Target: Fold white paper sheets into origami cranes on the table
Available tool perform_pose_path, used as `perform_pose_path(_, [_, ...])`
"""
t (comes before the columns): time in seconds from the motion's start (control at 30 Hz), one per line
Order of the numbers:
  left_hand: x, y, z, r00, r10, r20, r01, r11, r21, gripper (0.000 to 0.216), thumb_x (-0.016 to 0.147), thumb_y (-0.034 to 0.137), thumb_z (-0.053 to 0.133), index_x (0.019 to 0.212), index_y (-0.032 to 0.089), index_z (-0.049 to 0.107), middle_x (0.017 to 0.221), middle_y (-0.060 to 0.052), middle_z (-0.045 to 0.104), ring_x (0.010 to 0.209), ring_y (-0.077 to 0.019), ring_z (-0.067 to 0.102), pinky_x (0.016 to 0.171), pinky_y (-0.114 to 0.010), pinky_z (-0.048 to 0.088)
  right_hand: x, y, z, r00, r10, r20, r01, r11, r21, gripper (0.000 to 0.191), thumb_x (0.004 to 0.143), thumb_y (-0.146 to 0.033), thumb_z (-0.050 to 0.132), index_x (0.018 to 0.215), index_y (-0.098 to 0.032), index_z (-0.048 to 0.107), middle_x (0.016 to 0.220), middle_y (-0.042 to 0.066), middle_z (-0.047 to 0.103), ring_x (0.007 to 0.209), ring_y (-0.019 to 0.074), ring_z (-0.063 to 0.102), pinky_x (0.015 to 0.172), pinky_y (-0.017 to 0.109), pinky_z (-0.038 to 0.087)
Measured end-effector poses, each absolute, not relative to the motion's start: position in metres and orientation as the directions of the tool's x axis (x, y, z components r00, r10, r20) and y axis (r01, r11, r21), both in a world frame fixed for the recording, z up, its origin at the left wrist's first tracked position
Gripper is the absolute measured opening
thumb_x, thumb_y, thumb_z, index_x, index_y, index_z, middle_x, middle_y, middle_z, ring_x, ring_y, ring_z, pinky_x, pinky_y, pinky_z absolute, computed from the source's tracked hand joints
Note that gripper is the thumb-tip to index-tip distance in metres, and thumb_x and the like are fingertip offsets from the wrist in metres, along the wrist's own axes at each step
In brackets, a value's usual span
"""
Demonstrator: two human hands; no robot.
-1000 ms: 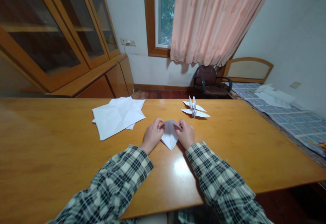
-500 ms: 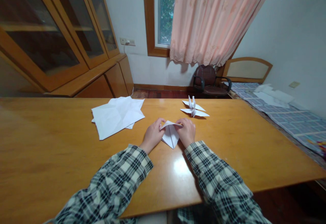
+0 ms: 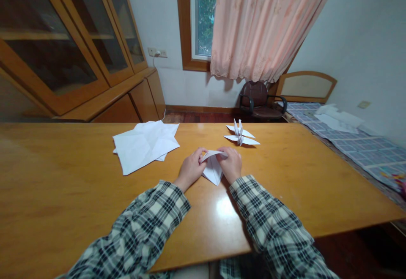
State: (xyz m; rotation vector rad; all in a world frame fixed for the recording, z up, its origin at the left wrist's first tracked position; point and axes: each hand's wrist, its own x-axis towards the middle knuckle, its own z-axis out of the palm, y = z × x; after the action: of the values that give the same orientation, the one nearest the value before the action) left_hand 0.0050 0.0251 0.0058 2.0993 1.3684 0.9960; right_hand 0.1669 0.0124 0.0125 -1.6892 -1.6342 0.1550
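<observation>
Between my two hands a folded white paper [image 3: 213,171] lies on the wooden table [image 3: 203,224], its pointed corner toward me. My left hand [image 3: 192,167] pinches the left end of the paper's top flap, fingers closed. On the other end of that flap my right hand [image 3: 231,163] is closed too, with its fingertips partly hidden behind the paper. The flap bows upward between them. Just beyond my right hand stand two folded paper cranes [image 3: 240,138], one behind the other with wings spread.
A loose pile of creased white paper sheets [image 3: 142,146] lies at the left on the table. Behind the table are a brown armchair [image 3: 256,97] and a glass-door cabinet [image 3: 104,80]. A bed [image 3: 342,139] runs along the right side.
The top flap of the folded paper has been bent a little further toward me and covers more of it. Both hands stay in nearly the same place. The view has shifted slightly.
</observation>
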Motion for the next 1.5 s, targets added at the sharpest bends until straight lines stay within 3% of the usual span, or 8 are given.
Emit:
perform_pose_path(0.23, [0.0,0.032,0.005,0.081,0.948,0.307,0.54,-0.301,0.786,0.018,0.077,0.021,0.049,0.095,0.02,0.053,0.06,0.006,0.045,0.057,-0.0125,0.049,0.056,-0.022,0.035,0.172,0.013,0.003,0.148,0.888,0.435,0.691,0.222,-0.688,0.032,0.075,-0.029,0.057,0.105,-0.019,0.058,0.098,0.008,0.059,0.089,0.0206,0.054,0.079,0.033,0.042])
perform_pose_path(0.43, [-0.001,0.033,0.006,0.062,0.95,0.305,0.525,-0.291,0.8,0.018,0.077,0.023,0.05,0.095,0.02,0.053,0.06,0.006,0.045,0.057,-0.0126,0.049,0.056,-0.022,0.034,0.18,0.012,0.001,0.197,0.918,0.344,0.626,0.153,-0.765,0.029,0.077,-0.033,0.053,0.102,-0.019,0.054,0.068,-0.002,0.052,0.062,0.0152,0.051,0.06,0.027,0.041])
perform_pose_path(0.53, [-0.001,0.033,0.005,0.064,0.948,0.312,0.513,-0.299,0.804,0.019,0.077,0.024,0.05,0.095,0.02,0.054,0.059,0.006,0.044,0.057,-0.0124,0.048,0.056,-0.022,0.034,0.179,0.012,0.001,0.18,0.928,0.327,0.593,0.163,-0.789,0.025,0.077,-0.029,0.049,0.099,-0.019,0.054,0.063,-0.003,0.049,0.059,0.0142,0.05,0.057,0.025,0.039])
perform_pose_path(0.8, [-0.002,0.036,-0.002,0.078,0.944,0.321,0.509,-0.315,0.801,0.019,0.078,0.024,0.05,0.096,0.02,0.052,0.064,0.005,0.05,0.06,-0.0125,0.051,0.057,-0.022,0.035,0.173,0.008,0.004,0.102,0.928,0.358,0.659,0.206,-0.723,0.028,0.069,-0.017,0.045,0.096,-0.019,0.052,0.06,-0.005,0.045,0.055,0.0129,0.046,0.055,0.024,0.035])
perform_pose_path(1.07, [0.0,0.033,0.001,0.115,0.947,0.301,0.486,-0.317,0.814,0.026,0.082,0.039,0.051,0.1,0.02,0.052,0.065,0.004,0.053,0.059,-0.0129,0.052,0.055,-0.022,0.037,0.169,0.005,0.006,0.007,0.934,0.358,0.701,0.251,-0.667,0.032,0.068,-0.014,0.045,0.099,-0.018,0.051,0.058,-0.006,0.044,0.055,0.0128,0.047,0.054,0.023,0.033])
perform_pose_path(1.3, [0.002,0.026,0.007,0.151,0.951,0.269,0.259,-0.301,0.918,0.039,0.092,0.046,0.025,0.102,0.02,0.052,0.067,0.002,0.053,0.055,-0.0112,0.05,0.051,-0.021,0.039,0.17,0.005,0.004,-0.006,0.929,0.369,0.686,0.273,-0.675,0.034,0.069,-0.013,0.045,0.103,-0.018,0.049,0.06,-0.005,0.045,0.055,0.0128,0.047,0.053,0.023,0.033])
perform_pose_path(1.5, [0.003,0.025,0.007,0.192,0.947,0.257,0.222,-0.297,0.929,0.035,0.091,0.046,0.032,0.108,0.019,0.049,0.067,0.002,0.052,0.054,-0.01,0.051,0.053,-0.02,0.042,0.172,0.005,0.003,0.022,0.935,0.354,0.654,0.254,-0.713,0.036,0.07,-0.015,0.044,0.105,-0.018,0.048,0.059,-0.006,0.043,0.053,0.0124,0.046,0.052,0.023,0.033])
